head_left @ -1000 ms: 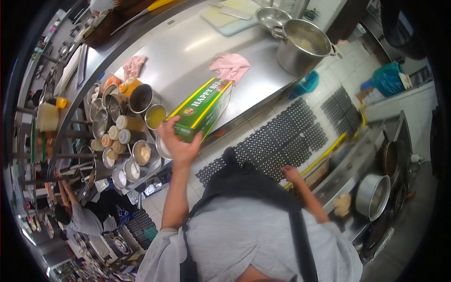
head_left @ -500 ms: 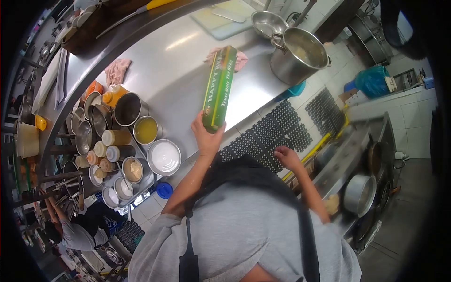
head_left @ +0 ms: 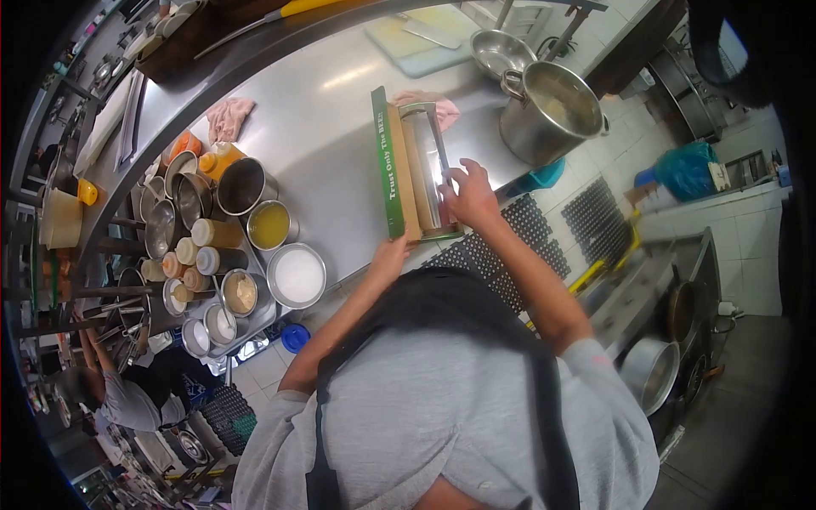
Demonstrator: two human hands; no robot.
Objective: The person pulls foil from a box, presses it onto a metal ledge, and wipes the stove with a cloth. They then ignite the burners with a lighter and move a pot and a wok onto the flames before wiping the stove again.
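Observation:
A long green box [head_left: 390, 174] lies on the steel counter [head_left: 323, 170] with its lid open to the left, showing a roll of clear film [head_left: 418, 161] inside. My left hand [head_left: 390, 257] grips the box's near end, at the lid's lower corner. Over the right edge of the box is my right hand [head_left: 472, 195], its fingers spread and slightly curled beside the roll. Whether its fingertips touch the film cannot be made out. A pink cloth [head_left: 445, 110] lies partly behind the box's far end.
Left are a bowl of white powder [head_left: 297, 275], a pot of yellow liquid [head_left: 269, 225] and several bottles [head_left: 212, 231]. A large pot [head_left: 557, 110] and cutting board [head_left: 416, 42] stand farther back. A co-worker [head_left: 127, 399] is at lower left.
The green box has gone from closed to open, with the roll now showing. My right hand has moved up and left to the box. My left hand has stayed at its near end.

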